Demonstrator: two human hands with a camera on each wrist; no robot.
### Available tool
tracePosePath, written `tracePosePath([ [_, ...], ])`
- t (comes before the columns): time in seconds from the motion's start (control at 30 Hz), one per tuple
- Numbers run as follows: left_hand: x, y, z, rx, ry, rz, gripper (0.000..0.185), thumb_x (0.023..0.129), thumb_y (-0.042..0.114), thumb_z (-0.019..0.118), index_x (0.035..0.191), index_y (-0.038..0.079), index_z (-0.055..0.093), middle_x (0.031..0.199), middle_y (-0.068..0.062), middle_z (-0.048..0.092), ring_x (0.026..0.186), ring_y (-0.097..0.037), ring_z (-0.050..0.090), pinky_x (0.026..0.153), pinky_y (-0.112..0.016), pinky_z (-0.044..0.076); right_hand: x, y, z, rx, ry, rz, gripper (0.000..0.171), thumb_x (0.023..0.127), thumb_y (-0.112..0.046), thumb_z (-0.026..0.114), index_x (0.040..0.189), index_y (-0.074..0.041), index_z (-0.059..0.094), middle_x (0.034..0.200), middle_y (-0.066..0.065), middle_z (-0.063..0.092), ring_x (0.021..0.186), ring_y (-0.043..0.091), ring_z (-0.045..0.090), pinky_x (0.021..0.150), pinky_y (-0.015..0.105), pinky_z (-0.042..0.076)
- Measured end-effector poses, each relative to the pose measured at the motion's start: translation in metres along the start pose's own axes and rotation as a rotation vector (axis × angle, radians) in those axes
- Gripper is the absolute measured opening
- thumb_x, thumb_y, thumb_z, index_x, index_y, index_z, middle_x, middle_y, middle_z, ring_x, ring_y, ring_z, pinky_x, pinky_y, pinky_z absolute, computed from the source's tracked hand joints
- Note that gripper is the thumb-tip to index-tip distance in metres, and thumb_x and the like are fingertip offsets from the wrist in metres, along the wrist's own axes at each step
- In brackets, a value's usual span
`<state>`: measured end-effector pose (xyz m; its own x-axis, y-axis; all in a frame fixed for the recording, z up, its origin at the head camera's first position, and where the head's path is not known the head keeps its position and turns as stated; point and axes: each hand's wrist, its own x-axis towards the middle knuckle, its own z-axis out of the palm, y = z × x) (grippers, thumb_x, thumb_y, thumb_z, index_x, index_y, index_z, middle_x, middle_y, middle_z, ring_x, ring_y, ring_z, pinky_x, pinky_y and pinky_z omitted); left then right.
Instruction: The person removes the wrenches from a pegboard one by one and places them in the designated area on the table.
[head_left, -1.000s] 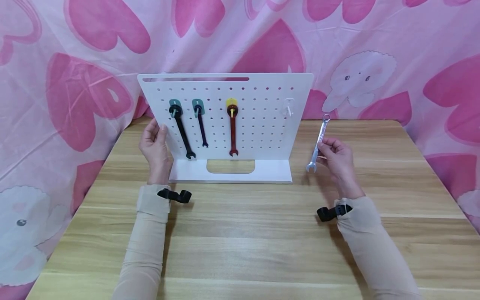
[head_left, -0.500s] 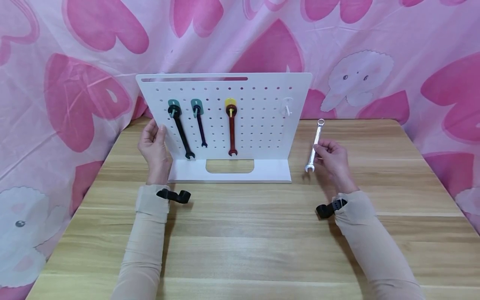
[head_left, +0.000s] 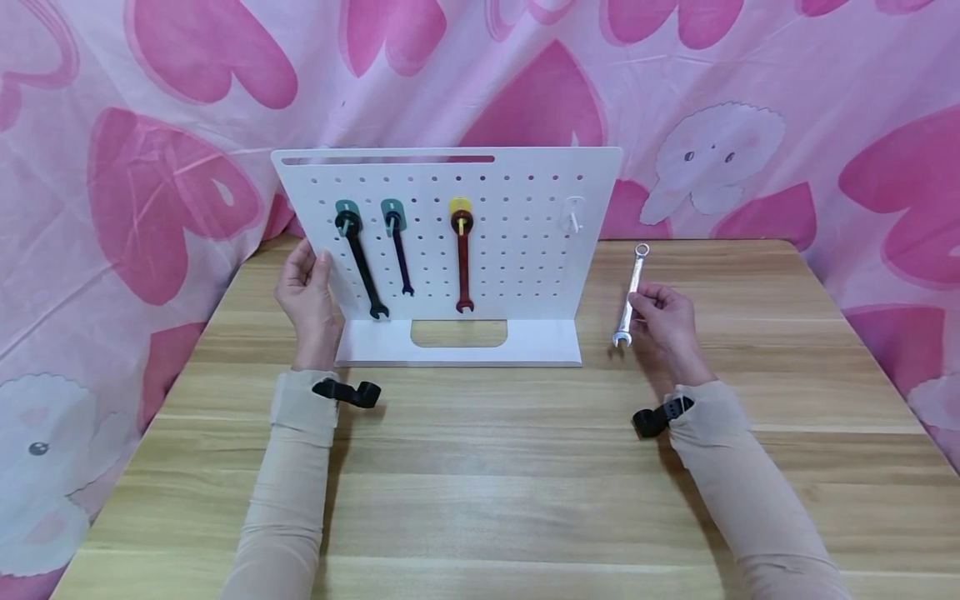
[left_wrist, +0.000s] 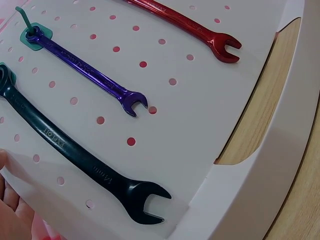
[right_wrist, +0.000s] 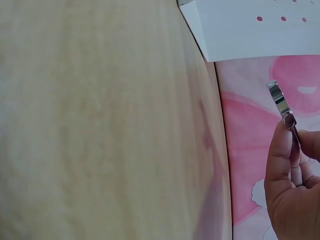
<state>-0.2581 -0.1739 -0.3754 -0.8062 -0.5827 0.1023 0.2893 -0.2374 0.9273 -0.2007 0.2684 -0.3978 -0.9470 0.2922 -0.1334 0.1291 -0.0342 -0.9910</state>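
Note:
A white pegboard point(head_left: 517, 267) stands upright on the wooden table point(head_left: 480, 467). My left hand point(head_left: 311, 271) holds its left edge, thumb on the front face. A black wrench point(head_left: 362, 265), a purple wrench point(head_left: 401, 254) and a red wrench point(head_left: 462, 262) hang from pegs. In the left wrist view the black wrench point(left_wrist: 75, 160), purple wrench point(left_wrist: 90, 75) and red wrench point(left_wrist: 190, 30) show close up, with my left hand point(left_wrist: 12, 205) at the corner. Right of the board, my right hand point(head_left: 647, 300) pinches a silver wrench point(head_left: 632, 283), its open end low near the table. The right wrist view shows the right hand point(right_wrist: 292, 185) and silver wrench point(right_wrist: 279, 100).
A clear hook point(head_left: 573, 215) at the board's upper right carries nothing. A pink heart-patterned cloth point(head_left: 750, 100) hangs behind the table and down both sides. The board's base point(head_left: 540, 350) has a cut-out in the middle. Black wrist mounts sit on both sleeves.
My right hand has brought the silver wrench down and slightly left, closer to the table. The left hand and the board have stayed in place.

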Motion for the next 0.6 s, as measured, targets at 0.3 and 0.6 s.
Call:
tracePosePath([
  [0.3,0.0,0.0,-0.001,0.013,0.001,-0.006,0.029,0.083,0.018,0.071,0.111,0.016,0.068,0.106,-0.002,0.066,0.098,-0.013,0.056,0.089,-0.023,0.045,0.002,-0.002,-0.007,-0.124,0.002,0.023,0.004,0.092,-0.008,0.057,0.09,-0.011,0.056,0.071,-0.011,0.058,0.059,0.0,0.057,0.051,0.014,0.047],
  [0.6,0.0,0.0,-0.001,0.01,0.002,-0.007,0.028,0.083,0.017,0.07,0.111,0.016,0.069,0.105,-0.002,0.066,0.098,-0.013,0.056,0.089,-0.024,0.045,0.005,-0.003,-0.012,-0.281,-0.065,0.041,0.018,0.094,-0.011,0.054,0.109,0.0,0.055,0.07,-0.013,0.058,0.064,0.0,0.057,0.058,0.017,0.051],
])
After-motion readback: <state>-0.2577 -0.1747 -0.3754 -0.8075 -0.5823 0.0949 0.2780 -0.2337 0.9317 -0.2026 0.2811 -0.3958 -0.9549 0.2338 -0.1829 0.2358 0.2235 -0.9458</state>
